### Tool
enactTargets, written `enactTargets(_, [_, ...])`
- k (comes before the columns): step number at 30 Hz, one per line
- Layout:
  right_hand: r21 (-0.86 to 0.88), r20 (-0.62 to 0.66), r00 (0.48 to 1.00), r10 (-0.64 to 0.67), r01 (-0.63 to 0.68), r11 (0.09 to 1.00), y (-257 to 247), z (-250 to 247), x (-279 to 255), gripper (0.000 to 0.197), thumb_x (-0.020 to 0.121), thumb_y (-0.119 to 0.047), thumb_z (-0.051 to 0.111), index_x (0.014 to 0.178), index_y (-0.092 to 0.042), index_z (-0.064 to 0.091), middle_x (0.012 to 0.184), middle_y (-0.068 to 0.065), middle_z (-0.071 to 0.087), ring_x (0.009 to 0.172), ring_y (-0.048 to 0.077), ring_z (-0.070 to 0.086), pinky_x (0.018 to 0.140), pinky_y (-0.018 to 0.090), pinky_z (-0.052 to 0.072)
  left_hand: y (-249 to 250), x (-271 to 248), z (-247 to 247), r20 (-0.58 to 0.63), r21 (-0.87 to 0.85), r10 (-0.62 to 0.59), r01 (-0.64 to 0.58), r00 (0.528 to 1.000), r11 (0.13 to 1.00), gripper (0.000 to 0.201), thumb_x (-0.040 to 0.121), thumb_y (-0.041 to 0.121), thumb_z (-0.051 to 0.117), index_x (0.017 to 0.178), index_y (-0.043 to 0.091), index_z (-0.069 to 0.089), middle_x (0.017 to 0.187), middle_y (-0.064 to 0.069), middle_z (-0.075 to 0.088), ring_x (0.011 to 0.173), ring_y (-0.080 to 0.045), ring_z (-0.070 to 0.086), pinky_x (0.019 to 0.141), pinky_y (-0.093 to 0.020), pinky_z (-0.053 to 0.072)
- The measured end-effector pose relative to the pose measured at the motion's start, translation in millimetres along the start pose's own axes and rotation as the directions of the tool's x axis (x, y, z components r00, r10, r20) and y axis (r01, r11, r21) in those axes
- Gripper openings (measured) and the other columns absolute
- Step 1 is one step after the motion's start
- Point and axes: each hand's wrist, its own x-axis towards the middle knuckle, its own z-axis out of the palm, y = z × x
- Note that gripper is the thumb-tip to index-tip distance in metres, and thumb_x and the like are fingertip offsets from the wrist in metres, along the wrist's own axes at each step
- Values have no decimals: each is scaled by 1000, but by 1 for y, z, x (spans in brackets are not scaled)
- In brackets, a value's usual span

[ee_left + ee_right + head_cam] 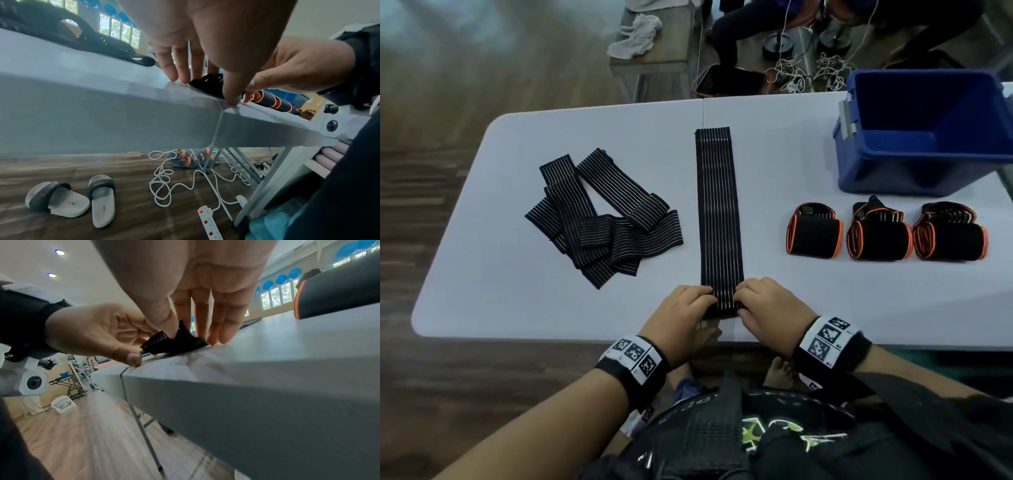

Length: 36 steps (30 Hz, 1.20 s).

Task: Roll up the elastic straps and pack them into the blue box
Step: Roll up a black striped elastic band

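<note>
A long black strap with pale stripes [717, 212] lies flat down the middle of the white table [517, 301]. Both hands work its near end at the table's front edge. My left hand [698, 305] pinches the left side of the raised end, with its thumb down on the table edge. On the right side my right hand [748, 301] pinches it between thumb and fingers. That end [176, 344] is lifted and folded over into the start of a roll. The blue box [928, 137] stands open at the far right.
A loose pile of black striped straps [602, 219] lies on the left half of the table. Three rolled straps with orange edges [880, 236] sit in a row in front of the box. On the floor lie sandals [68, 201], cables and a power strip [209, 224].
</note>
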Motion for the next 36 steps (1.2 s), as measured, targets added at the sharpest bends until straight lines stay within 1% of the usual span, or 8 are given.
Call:
enactTargets(3, [26,2,1000,12,-12,1000,-1,1,-1,26,94,-26,44,98,-13,67,97,4,67,82,24,60,77,39,54,1,0,-1,-43,-10,15,-16,999,1000,41,77,17,82,115,9,69,116,-6,70,104,-25,63,95,-32,51])
enactTargets(6, [140,13,990,140,-141,980,-8,-6,0,21,100,-24,48,109,-12,63,99,5,68,89,25,62,81,37,51,6,4,-4,-58,-37,-64,62,996,997,31,86,9,70,117,10,67,104,-7,72,96,-27,63,87,-39,53])
enactTargets(11, [346,27,928,373,-358,867,-7,-10,4,29,92,-27,67,117,-17,57,91,-9,60,87,14,61,83,30,51,10,7,-10,-83,-265,-404,371,911,890,20,94,24,68,113,22,65,80,15,65,77,-6,61,76,-22,48])
enactTargets(16, [422,75,864,498,-480,769,0,-5,15,22,90,-25,69,109,-21,60,75,-7,66,77,13,65,82,38,55,4,17,-13,-14,-336,-541,506,841,794,8,90,36,72,92,28,70,74,13,70,77,-1,66,76,-24,53])
enactTargets(23, [402,104,862,497,-493,772,-4,-6,17,23,91,-28,68,113,-25,62,86,-1,70,88,17,67,86,32,53,0,26,-17,6,-155,-484,479,875,864,22,87,39,73,94,18,73,91,2,62,89,-16,60,84,-32,50])
enactTargets(26, [323,92,871,482,-484,813,-8,-9,18,28,92,-31,66,119,-23,65,93,1,70,97,19,64,89,30,50,0,26,-19,28,-184,-462,459,887,869,29,87,34,74,114,24,69,88,7,61,86,-13,60,86,-33,52])
enactTargets(29, [289,76,873,482,-481,828,-11,-9,19,30,92,-30,66,121,-22,61,89,-6,65,94,18,63,89,34,51,1,25,-21,31,-228,-435,430,900,873,43,87,29,74,127,31,57,87,10,61,83,-8,60,81,-28,52])
enactTargets(36, [235,92,882,462,-471,851,-14,-7,14,41,87,-38,71,121,-18,59,92,-7,58,86,13,55,80,28,46,-6,22,-16,57,-31,-266,268,962,963,41,92,45,67,126,22,66,111,2,57,95,-19,62,84,-31,51])
